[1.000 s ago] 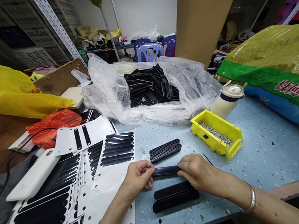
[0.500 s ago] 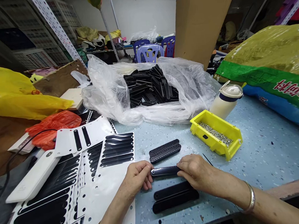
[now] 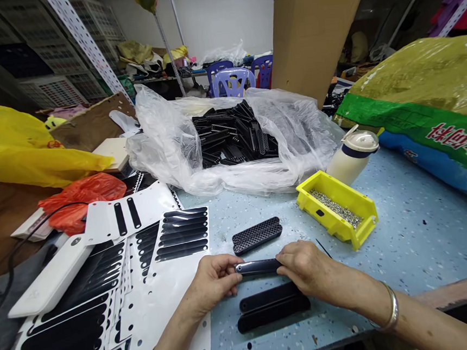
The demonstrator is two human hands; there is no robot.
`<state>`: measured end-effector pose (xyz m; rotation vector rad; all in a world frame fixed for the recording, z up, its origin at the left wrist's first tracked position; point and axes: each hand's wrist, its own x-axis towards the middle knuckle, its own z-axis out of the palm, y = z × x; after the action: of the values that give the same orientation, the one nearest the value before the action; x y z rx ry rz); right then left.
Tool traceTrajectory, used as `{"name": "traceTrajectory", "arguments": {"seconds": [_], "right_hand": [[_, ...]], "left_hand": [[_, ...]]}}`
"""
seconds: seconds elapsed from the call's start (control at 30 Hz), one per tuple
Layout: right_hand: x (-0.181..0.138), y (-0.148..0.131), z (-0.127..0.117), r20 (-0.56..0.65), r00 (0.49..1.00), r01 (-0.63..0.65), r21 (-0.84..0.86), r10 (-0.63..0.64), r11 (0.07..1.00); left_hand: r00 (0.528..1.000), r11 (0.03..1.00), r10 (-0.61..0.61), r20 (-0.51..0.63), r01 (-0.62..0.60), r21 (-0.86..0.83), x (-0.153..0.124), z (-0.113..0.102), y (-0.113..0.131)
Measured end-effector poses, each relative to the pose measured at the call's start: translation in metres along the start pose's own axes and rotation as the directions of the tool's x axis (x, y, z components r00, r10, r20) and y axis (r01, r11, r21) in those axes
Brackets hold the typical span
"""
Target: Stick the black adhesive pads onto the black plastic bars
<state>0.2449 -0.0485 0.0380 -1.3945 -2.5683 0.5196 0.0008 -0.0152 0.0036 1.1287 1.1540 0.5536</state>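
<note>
My left hand (image 3: 215,279) and my right hand (image 3: 304,266) both pinch the ends of one long black plastic strip (image 3: 258,266) just above the table. Fingers of both hands are curled on it. Two finished black strips (image 3: 272,306) lie flat right below my hands. A pair of black perforated grille pieces (image 3: 257,235) lies just beyond the held strip. White backing sheets with black oval stickers (image 3: 182,233) spread out to the left of my left hand.
A clear plastic bag of black parts (image 3: 234,137) sits at the back centre. A yellow bin of small metal screws (image 3: 337,208) and a white bottle (image 3: 352,155) stand right. Yellow bag (image 3: 18,145), red bag (image 3: 80,196), a white device (image 3: 50,275), a large sack (image 3: 427,103) and cardboard (image 3: 319,31) surround the table.
The held strip has turned slightly, so its glossy side catches light. My left fingers shifted a little along its end. My right hand has stayed put.
</note>
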Motion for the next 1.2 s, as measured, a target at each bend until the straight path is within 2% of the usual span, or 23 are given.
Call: {"name": "traceTrajectory", "arguments": {"seconds": [0.37,0.63,1.03,1.2], "right_hand": [[-0.0008,0.0019,0.0058,-0.019,0.999,0.031,-0.041,-0.032,0.999],[0.0004,0.0017,0.0016,-0.013,0.999,0.034,-0.027,-0.034,0.999],[0.002,0.0059,0.0056,-0.025,0.999,0.028,-0.019,-0.029,0.999],[0.0009,0.0054,0.0048,-0.03,0.999,0.025,-0.005,-0.025,1.0]], "left_hand": [[0.999,1.0,0.026,0.022,-0.027,0.008,-0.0009,-0.0017,0.0047],[0.997,0.997,0.024,-0.073,-0.018,0.078,0.0028,0.0061,0.0024],[0.999,1.0,0.018,0.036,-0.018,0.001,-0.0012,-0.0027,0.0024],[0.999,0.999,0.045,0.023,-0.045,-0.013,-0.0009,-0.0028,-0.0007]]}}
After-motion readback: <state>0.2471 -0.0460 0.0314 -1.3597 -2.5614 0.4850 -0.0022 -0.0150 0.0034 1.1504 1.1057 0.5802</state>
